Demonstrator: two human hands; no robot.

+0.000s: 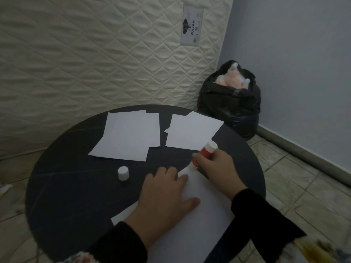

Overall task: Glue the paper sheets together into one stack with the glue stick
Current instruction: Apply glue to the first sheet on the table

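A white paper sheet (205, 215) lies at the near edge of the round dark table (76, 177). My left hand (163, 198) presses flat on this sheet with fingers spread. My right hand (216, 168) grips a red and white glue stick (206, 150), tilted with its tip down at the sheet's far corner. The glue stick's white cap (123, 173) stands alone on the table to the left. Farther back lie two loose piles of white sheets, one at centre left (129, 135) and one at centre right (191, 130).
A quilted mattress (95, 54) leans upright behind the table. A full black rubbish bag (229, 103) sits on the tiled floor at the back right, by a blue wall (294, 63). Tiled floor (296, 177) surrounds the table.
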